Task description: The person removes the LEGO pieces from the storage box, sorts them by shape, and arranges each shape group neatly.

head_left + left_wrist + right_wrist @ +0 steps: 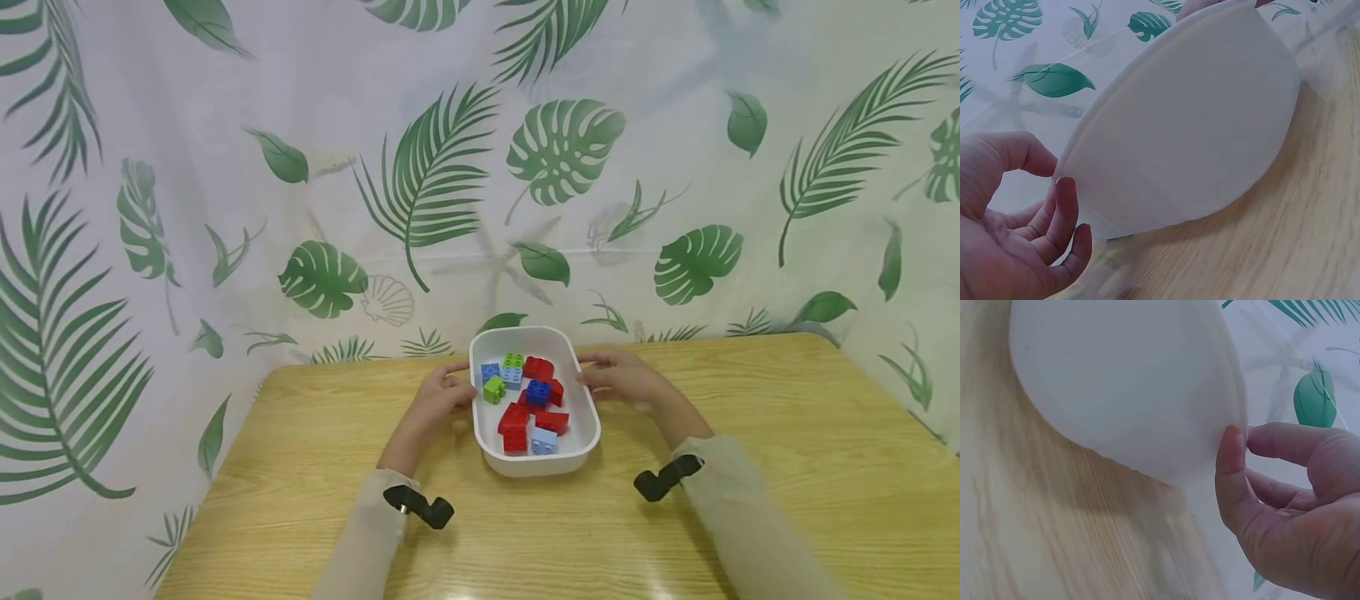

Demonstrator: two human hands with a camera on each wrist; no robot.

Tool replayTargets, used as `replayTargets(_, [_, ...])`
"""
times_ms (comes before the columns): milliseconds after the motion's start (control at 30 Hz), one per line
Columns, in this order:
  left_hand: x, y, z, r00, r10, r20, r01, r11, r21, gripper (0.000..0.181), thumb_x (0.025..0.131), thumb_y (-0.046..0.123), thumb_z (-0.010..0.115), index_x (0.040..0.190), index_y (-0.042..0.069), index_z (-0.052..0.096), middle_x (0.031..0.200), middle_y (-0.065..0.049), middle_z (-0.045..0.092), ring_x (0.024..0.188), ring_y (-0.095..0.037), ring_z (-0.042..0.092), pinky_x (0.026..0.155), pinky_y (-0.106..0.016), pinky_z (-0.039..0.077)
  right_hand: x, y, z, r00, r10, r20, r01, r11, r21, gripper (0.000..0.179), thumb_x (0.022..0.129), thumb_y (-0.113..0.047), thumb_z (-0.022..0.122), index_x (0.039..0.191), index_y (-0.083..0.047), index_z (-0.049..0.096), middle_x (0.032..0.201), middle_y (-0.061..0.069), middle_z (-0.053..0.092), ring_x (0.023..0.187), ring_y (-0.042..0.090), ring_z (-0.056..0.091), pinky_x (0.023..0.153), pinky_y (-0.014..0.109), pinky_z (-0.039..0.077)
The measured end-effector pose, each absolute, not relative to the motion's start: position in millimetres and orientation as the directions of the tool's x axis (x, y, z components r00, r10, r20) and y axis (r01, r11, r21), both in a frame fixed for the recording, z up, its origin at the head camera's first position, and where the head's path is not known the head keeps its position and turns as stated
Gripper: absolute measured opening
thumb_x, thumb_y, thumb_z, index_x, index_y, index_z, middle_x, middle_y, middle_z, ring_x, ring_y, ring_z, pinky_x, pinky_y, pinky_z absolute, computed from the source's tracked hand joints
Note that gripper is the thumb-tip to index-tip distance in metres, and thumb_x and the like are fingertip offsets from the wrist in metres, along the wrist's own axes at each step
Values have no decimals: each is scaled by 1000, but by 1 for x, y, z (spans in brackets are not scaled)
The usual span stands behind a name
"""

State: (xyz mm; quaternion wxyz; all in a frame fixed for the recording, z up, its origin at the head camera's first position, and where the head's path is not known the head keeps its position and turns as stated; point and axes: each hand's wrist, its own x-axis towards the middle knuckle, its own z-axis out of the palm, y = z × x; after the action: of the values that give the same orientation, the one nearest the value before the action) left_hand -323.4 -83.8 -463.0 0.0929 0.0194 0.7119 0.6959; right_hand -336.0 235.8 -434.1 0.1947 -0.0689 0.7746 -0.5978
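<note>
Head view: at the bottom of the frame, pale sleeves (742,508) are seen, with a black mount (667,477) worn at each cuff. Just above, at centre, a white box (540,467) is held between both hands: its left rim is pinched by the left hand (441,398), its right rim by the right hand (626,379). Inside, red bricks (552,423), light blue bricks (543,442) and light green bricks (493,389) are loosely scattered, and some of the red is covered by a dark blue brick (537,392). In both wrist views the bricks are hidden by the box's wall. Its open side is turned upward, and its long axis is run from upper centre to lower centre, leaning slightly rightward at the bottom. Beneath is spread a wood-grained table (315,467); behind, the upper frame is filled by a white cloth (465,67) printed with green leaves.
</note>
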Motion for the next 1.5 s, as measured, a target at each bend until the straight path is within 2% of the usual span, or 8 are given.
replayTargets(333, [-323,-91,-459,-977,174,-125,-127,0,992,58,86,-2,61,143,0,50,98,-11,66,78,-14,63,74,-25,56,-333,224,-434,-928,-303,-216,145,242,-959,57,99,-6,61,150,9,41,108,9,71,89,14,66,81,28,60])
replayTargets(667, [-326,-106,-456,-962,235,-142,-130,63,989,62,89,0,61,149,3,45,111,-22,66,87,-18,68,86,-32,59,-330,215,-438,-939,-290,-183,108,258,-960,55,99,-9,63,147,9,44,104,6,71,92,13,66,83,28,60])
replayTargets(767, [-327,-111,-455,-954,260,-150,-138,66,988,63,90,0,61,150,4,44,113,-23,66,89,-19,69,86,-32,59,-331,212,-439,-942,-284,-180,103,265,-959,54,99,-9,63,147,7,46,108,10,71,94,14,66,85,30,60])
replayTargets(900, [-329,-115,-452,-949,279,-149,-138,60,989,63,91,0,60,151,3,42,115,-24,66,89,-19,69,85,-31,60,-332,209,-438,-946,-273,-177,99,279,-955,53,99,-12,64,147,5,48,126,23,66,97,17,66,88,32,60])
replayTargets(1000, [-329,-116,-450,-947,286,-146,-137,51,989,63,91,-1,59,151,2,40,117,-25,65,90,-18,69,85,-30,59,-334,208,-438,-947,-272,-170,92,276,-957,53,99,-12,64,146,6,47,134,27,62,98,17,66,89,32,60])
replayTargets(1133, [-329,-116,-451,-946,286,-151,-145,40,989,63,91,-1,59,151,3,40,120,-26,64,93,-21,69,85,-31,60,-335,208,-438,-949,-269,-162,86,275,-958,53,99,-11,64,145,7,48,120,21,68,95,15,67,87,32,61])
replayTargets(1267, [-327,-117,-453,-949,273,-155,-153,31,988,63,91,0,60,151,3,40,116,-23,66,93,-22,69,87,-34,60,-335,207,-439,-949,-275,-151,68,291,-954,53,98,-11,66,145,7,49,108,13,70,94,14,67,87,35,61])
replayTargets(1500, [-329,-121,-456,-945,284,-160,-161,20,987,63,91,0,59,151,4,39,110,-17,66,87,-17,68,82,-31,59,-336,204,-441,-952,-274,-139,50,306,-951,52,99,-13,65,144,8,50,110,16,70,93,15,69,88,35,61])
